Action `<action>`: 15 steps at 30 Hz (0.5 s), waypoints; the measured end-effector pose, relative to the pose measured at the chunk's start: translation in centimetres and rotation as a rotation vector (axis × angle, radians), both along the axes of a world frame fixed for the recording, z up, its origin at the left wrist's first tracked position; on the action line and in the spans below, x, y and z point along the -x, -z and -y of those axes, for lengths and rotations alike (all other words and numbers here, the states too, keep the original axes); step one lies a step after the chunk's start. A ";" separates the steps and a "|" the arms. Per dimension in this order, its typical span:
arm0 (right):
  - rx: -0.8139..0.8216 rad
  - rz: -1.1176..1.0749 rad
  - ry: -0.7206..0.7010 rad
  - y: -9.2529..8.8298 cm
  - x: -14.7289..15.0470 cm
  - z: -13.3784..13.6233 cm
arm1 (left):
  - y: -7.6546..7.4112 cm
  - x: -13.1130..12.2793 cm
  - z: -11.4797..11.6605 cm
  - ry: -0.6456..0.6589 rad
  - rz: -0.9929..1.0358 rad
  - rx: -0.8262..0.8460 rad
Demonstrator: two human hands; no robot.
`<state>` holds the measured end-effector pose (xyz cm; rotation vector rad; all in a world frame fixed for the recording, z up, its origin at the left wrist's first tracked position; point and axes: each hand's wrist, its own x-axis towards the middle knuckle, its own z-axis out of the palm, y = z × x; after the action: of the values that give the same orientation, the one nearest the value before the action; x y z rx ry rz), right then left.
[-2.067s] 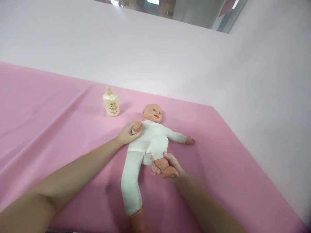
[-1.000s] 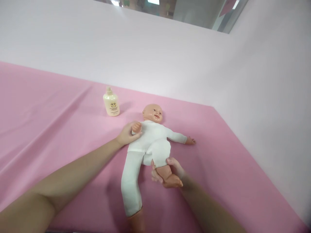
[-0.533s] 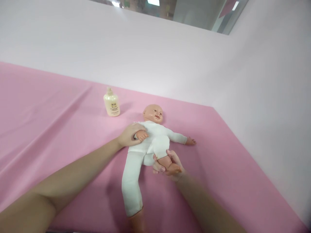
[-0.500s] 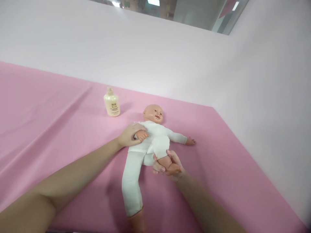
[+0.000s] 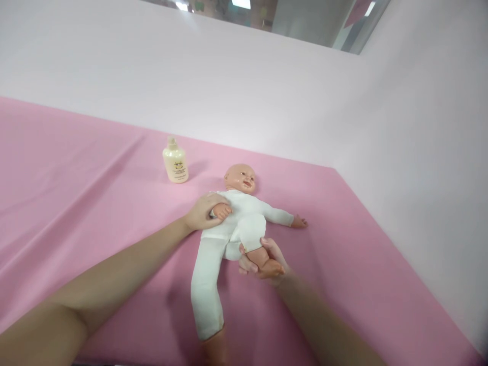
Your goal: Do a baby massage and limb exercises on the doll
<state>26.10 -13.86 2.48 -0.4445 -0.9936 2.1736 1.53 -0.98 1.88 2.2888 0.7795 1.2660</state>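
A baby doll (image 5: 246, 206) with a white cloth body and bare plastic head, hands and feet lies on its back on a pink sheet (image 5: 343, 284). My left hand (image 5: 202, 211) is closed around the doll's arm at the left, just behind its small hand, against the torso. Wrapped around the lower part of one bent leg is my right hand (image 5: 272, 256), with the doll's foot (image 5: 271, 269) over my palm. The other leg (image 5: 208, 290) stretches toward me, its foot cut off by the bottom edge of the view.
A pale yellow pump bottle (image 5: 176, 162) with a dark label stands on the sheet, left of the doll's head. A white wall (image 5: 190, 76) rises behind, and another wall (image 5: 427, 152) closes in the right side. A window (image 5: 297, 23) is at the top.
My right hand and the doll's bent leg have moved very slightly down. My left hand, the bottle and the rest of the doll look the same.
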 end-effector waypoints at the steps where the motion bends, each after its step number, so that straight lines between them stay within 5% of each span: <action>1: -0.006 -0.004 -0.009 -0.1 0.0 0.0 | 0.1 0.0 0.0 -0.005 0.011 0.004; 11: 0.010 -0.095 -0.245 0.9 -0.6 0.7 | 1.4 0.0 -0.7 -0.192 0.306 0.201; 15: 0.039 0.006 -0.496 1.5 -0.7 0.4 | 2.1 0.0 -1.8 -0.273 0.588 0.398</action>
<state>26.81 -14.25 0.96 -0.2369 -1.1586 2.6333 1.54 0.81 -0.23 1.4240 1.0228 1.6170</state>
